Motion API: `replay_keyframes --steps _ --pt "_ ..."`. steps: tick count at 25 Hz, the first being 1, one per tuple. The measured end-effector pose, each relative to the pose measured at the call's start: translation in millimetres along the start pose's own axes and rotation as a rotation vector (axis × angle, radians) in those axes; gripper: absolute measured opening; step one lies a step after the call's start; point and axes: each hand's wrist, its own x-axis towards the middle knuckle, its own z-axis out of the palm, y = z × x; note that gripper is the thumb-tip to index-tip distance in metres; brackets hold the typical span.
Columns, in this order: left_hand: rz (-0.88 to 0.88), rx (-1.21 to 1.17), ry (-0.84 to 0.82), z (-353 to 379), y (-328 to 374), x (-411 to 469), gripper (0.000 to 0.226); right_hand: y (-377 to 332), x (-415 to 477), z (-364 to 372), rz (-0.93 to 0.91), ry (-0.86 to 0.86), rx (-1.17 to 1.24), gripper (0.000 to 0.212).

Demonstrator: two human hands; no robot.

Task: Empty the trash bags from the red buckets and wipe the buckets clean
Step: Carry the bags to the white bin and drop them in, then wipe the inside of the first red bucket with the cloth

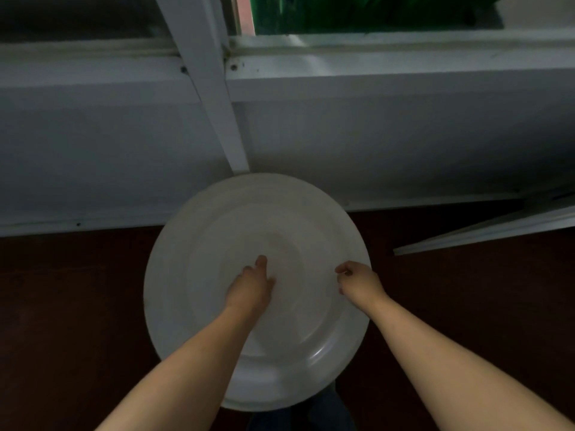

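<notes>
Where the white lid (258,213) lies lower centre, the left hand (250,289) curls onto its middle, grip unclear. The right hand (357,281) hovers loosely curled, empty, over its right edge.

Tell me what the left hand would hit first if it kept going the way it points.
Most likely the middle of the white lid, just ahead of and below the left hand. The hand may already touch it; depth is unclear.

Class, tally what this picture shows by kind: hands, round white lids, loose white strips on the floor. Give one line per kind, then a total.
Hands: 2 (left hand, right hand)
Round white lid: 1
Loose white strip: 1
Total: 4
</notes>
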Motion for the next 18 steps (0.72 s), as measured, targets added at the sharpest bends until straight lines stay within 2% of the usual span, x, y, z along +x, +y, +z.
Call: replay_keyframes --steps 4,7,11,16,18 --pt "-0.021 0.040 -0.047 -15.9 -6.5 -11.9 0.069 -11.6 -3.8 -3.9 -0.008 -0.020 -0.048 0.030" --pt "-0.043 0.097 -0.064 -44.8 -16.7 -47.0 0.061 -34.9 -30.3 -13.3 -0.024 -0.053 -0.109 0.028" --pt "-0.081 0.020 -0.137 -96.5 -35.1 -111.8 0.050 -80.9 -85.9 -25.6 -0.108 -0.109 -0.164 0.016" --pt "-0.204 -0.158 0.039 -168.9 -85.6 -272.8 0.042 -180.6 -211.2 -22.5 -0.344 -0.235 -0.383 0.015" --pt "-0.258 -0.256 0.051 -188.8 -116.7 -327.8 0.042 -216.6 -254.5 -2.0 -0.417 -0.283 -0.485 0.015"
